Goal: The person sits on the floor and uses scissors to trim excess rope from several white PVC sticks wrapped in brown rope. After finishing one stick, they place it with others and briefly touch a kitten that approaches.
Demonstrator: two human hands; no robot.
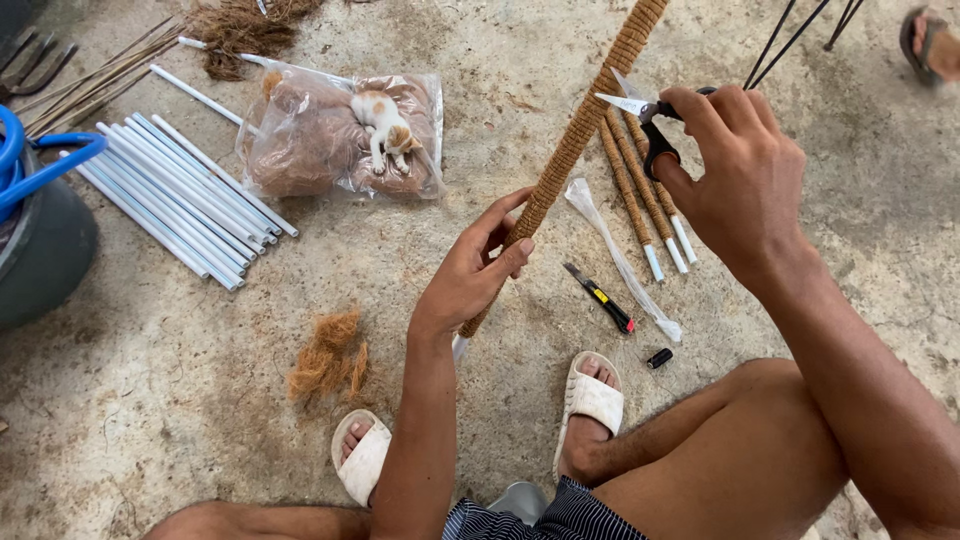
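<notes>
1. Head view, your left hand [470,275]: it is wrapped around the fibre-wrapped pole [575,140], thumb on one side and fingers curled on the other, gripping low on the shaft. The pole runs diagonally from near your left sandal [362,458] up to the top edge of the picture, tilted off the ground.
2. Head view, your right hand [745,175]: your fingers are through the black handles of the scissors [640,112], clamped on them. The blades stand slightly apart, with the tips pointing left and touching or just beside the pole above your left hand.
3. Your two hands are apart, one low on the pole and the other higher and to its right.
4. On the concrete floor [180,400] behind the pole lie three finished wrapped sticks [640,195] side by side, with bare white ends toward you.
5. A clear plastic sleeve [620,260] lies just beside them. A black and yellow utility knife [598,297] and a small black cap [659,357] lie near your right sandal [590,400].
6. Further left, a bundle of white pipes [185,200] lies in a row, and a small orange and white kitten [385,125] rests on a clear bag of brown fibre [310,140].
7. A loose tuft of fibre [328,355] lies near your left foot.
8. A dark bucket [45,250] with a blue hose [35,165] stands at the left edge.
</notes>
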